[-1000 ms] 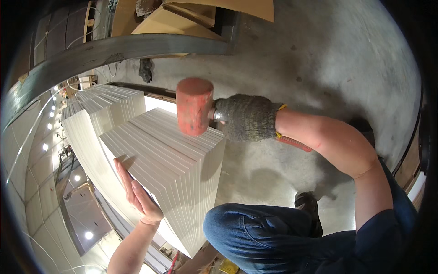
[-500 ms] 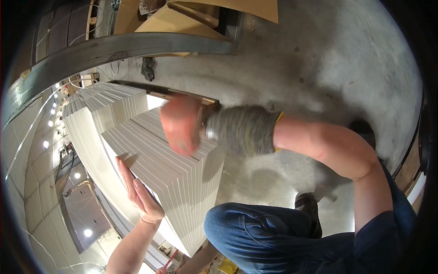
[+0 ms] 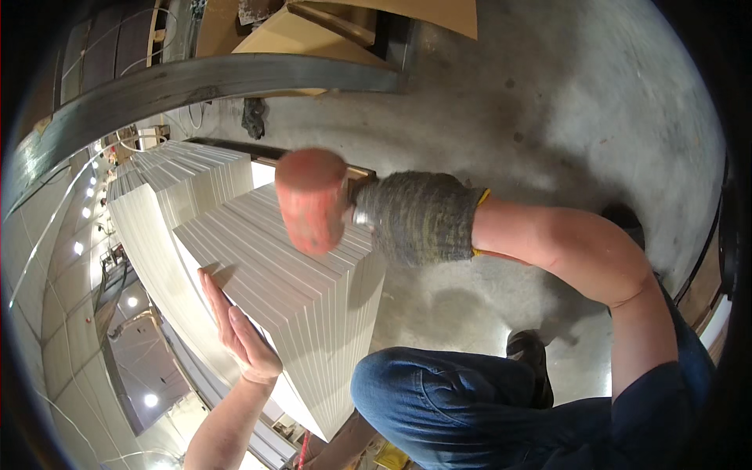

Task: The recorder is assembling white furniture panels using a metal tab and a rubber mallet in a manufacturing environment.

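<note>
My right hand (image 3: 419, 219), in a grey knitted glove with a yellow cuff edge, is closed around the handle of a mallet with a reddish head (image 3: 311, 204). The handle is mostly hidden in the glove. Slightly blurred, the head is over the edges of a stack of white panels (image 3: 266, 251); whether it touches them I cannot tell. Bare and flat, my left hand (image 3: 243, 341) rests against the stack's left side, its fingers stretched out along the outer panel.
Behind the near stack stands another stack of white panels (image 3: 188, 176). A grey metal beam (image 3: 235, 78) crosses the upper left, with an open cardboard box (image 3: 313, 39) beyond it. Concrete floor (image 3: 564, 117) lies to the right. My bent knee (image 3: 392, 384) is near the stack's lower end.
The mallet head has risen slightly in the picture and is less blurred, and my gloved hand has shifted a little with it. My left hand stays in place against the panels.
</note>
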`<state>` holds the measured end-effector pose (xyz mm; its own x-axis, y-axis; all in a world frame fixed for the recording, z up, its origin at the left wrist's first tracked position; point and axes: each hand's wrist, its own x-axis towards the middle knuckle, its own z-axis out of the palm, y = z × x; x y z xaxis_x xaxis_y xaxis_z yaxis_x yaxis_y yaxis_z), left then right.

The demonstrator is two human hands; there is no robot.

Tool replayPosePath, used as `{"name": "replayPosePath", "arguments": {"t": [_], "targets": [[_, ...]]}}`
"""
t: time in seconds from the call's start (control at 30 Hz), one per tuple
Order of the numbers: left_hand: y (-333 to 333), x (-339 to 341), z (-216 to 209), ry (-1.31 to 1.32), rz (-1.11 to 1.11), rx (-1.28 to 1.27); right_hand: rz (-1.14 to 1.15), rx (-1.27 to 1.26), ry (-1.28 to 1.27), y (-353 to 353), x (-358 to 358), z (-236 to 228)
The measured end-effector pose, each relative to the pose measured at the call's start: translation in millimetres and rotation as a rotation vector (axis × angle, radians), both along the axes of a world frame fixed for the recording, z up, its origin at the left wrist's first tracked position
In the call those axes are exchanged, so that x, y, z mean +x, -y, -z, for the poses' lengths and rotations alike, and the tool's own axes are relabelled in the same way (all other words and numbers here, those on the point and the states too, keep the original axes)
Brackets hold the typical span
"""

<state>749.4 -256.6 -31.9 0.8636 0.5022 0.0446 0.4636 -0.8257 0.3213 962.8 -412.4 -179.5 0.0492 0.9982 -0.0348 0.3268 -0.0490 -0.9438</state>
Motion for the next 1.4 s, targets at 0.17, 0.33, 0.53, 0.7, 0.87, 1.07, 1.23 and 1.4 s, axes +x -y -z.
{"name": "replayPosePath", "arguments": {"t": [0.17,0.33,0.53,0.7,0.87,1.07,1.23,1.4], "targets": [[1.2,1.1,-2.1,-0.036,0.007,0.036,-0.02,0.127,-0.005,3.3,-13.9,4.0],[0.7,0.5,-0.9,-0.017,0.002,0.035,0.088,0.027,-0.193,-5.3,-16.5,16.8],[0.3,-0.3,-2.0,-0.022,-0.02,0.028,-0.098,0.072,0.142,-4.8,-7.6,0.2],[1.7,1.7,-1.0,-0.048,0.01,0.058,0.142,0.158,-0.087,-8.6,-10.0,-10.1],[0.9,0.6,-3.0,-0.06,0.009,0.053,-0.042,0.106,-0.001,-11.0,-15.7,-14.8],[1.2,-0.8,-4.6,-0.076,-0.003,0.074,-0.002,0.289,-0.03,-6.4,-24.6,-6.9],[-2.8,-1.5,0.9,-0.059,0.048,0.089,-0.033,0.149,-0.011,-10.7,-19.6,-9.8],[0.7,-0.9,-1.7,-0.056,0.027,0.049,-0.107,0.172,0.029,1.3,-10.4,-27.4]]}}
